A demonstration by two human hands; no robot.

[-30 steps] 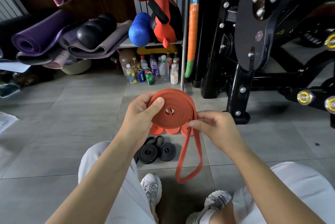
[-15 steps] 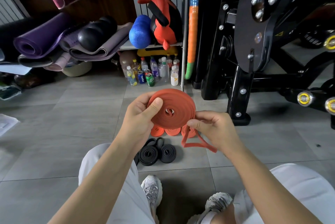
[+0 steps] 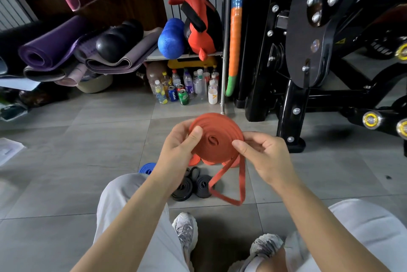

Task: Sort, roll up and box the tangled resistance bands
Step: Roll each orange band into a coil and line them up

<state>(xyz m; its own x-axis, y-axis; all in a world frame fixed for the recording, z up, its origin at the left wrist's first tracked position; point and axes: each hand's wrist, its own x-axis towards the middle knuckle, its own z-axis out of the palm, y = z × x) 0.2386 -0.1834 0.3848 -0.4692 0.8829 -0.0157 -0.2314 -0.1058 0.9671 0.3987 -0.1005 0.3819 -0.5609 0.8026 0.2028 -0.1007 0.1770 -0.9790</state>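
Now the left hand (image 3: 176, 148) pinches the red coil (image 3: 217, 137) in the air above the floor (image 3: 88, 139), the right hand (image 3: 266, 157) pinches its rim, and the hanging tail (image 3: 231, 183) should be wound flat and tight.

- 9 o'clock from the held orange coil (image 3: 217, 139): bare floor (image 3: 88, 150) runs open out to the papers (image 3: 8, 150) at far left.
- 12 o'clock: a strip of bare tile, then bottles and cans (image 3: 187, 86) and a thin pole (image 3: 222, 100).
- 2 to 3 o'clock: the black machine frame (image 3: 290, 106) stands near the right hand (image 3: 266, 157).
- 6 to 8 o'clock: orange rolls (image 3: 209, 162), black rolls (image 3: 191, 185) and a blue roll (image 3: 146, 168) lie below; the coil's loose loop (image 3: 243, 181) hangs over them.
- 5 and 7 o'clock: legs (image 3: 132, 216) and shoes (image 3: 185, 230) close the near side.
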